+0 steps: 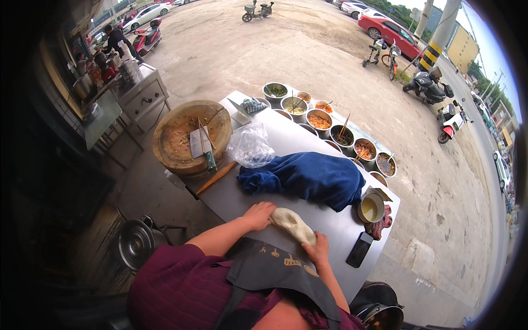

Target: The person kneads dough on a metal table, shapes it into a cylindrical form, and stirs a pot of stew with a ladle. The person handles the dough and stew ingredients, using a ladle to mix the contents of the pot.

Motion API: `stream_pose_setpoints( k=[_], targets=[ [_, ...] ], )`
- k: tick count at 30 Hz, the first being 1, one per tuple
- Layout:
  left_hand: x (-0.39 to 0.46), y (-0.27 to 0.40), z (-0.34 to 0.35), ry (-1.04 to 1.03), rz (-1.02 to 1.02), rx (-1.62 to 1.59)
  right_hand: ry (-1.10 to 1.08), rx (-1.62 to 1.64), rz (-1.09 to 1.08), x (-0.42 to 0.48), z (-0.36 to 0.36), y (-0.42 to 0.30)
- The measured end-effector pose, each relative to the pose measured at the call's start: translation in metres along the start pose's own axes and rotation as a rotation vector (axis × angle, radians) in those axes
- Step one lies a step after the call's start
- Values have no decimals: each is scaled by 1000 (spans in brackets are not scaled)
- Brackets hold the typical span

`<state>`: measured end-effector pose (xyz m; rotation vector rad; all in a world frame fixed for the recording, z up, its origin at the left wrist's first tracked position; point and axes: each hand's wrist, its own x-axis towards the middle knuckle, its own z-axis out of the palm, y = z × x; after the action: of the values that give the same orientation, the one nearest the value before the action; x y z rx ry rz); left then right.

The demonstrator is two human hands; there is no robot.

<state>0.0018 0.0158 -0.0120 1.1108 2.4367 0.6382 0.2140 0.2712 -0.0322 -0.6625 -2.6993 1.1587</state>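
Observation:
A thick, pale roll of dough (292, 225) lies slantwise on the stainless steel tabletop (264, 243), close to my apron. Its left end is gripped by my left hand (260, 215), fingers curled over the tip. At the other end, my right hand (317, 248) holds the dough between thumb and fingers. Just beyond the dough rests a bundled dark blue cloth (305, 177); what it covers, if anything, is hidden. A wooden rolling pin (216, 178) lies to the left of the cloth, near the table's edge.
On the left stands a round wooden chopping block (189, 136) bearing a cleaver (201, 142) and chopsticks. Several metal bowls of chopped food (319, 119) line the far side. To the right are a pot of yellowish liquid (371, 208) and a phone (359, 249). Someone (117, 41) stands far left.

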Motion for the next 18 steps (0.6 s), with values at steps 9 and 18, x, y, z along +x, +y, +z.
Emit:
stream_pose_setpoints(
  k=[9,18],
  targets=[
    [11,53,-35,-61,-95,-159,-146,61,368,2,-8,-25],
    [1,85,-9,-136,309,-328,-130,866,443,-17,-1,-94]
  ],
)
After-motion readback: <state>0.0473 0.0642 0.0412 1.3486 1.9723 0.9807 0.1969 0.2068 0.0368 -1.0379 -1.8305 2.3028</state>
